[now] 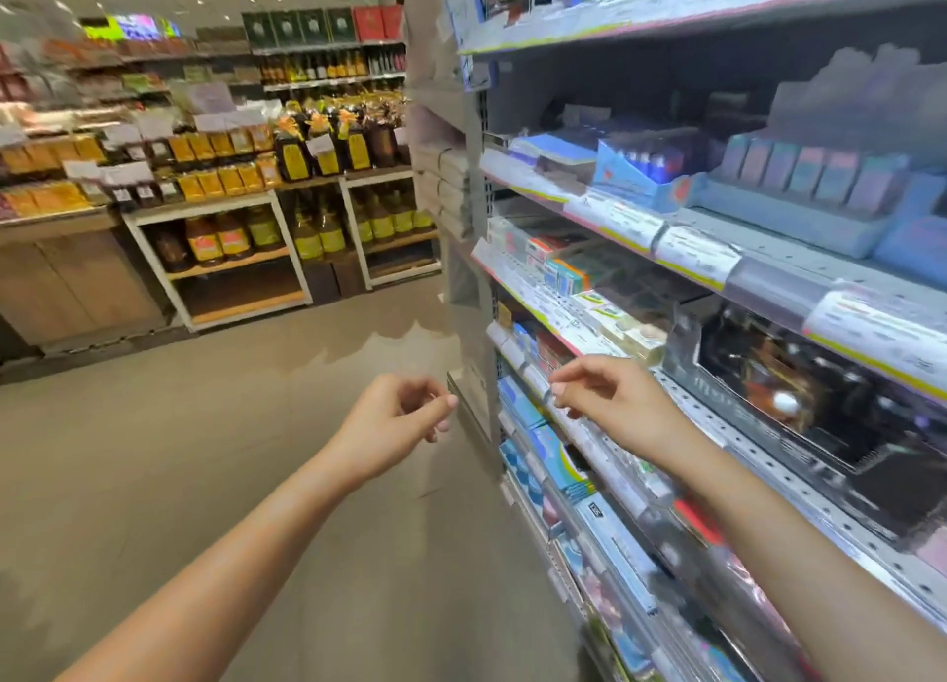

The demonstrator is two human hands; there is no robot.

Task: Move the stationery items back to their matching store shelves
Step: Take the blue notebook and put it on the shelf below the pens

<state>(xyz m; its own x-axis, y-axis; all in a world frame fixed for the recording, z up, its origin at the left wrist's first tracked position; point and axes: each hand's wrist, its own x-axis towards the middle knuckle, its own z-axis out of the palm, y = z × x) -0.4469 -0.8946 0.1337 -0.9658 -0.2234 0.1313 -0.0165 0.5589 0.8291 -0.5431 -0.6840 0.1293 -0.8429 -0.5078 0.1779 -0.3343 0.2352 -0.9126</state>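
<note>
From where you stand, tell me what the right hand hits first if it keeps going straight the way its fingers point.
The right hand points left and slightly forward along the shelf front. Probably it meets the price-label rail at its fingertips first, then the grey upright post. Blur makes depth uncertain.

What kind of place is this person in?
Most likely a supermarket: stationery shelves with price labels on the right, and racks of bottled oil across the aisle.

Two bare forearms are seen — no sleeve, watch or ring is worn — and short, pale-polished nails are shown on the left hand [397, 415] and right hand [610, 402].
</note>
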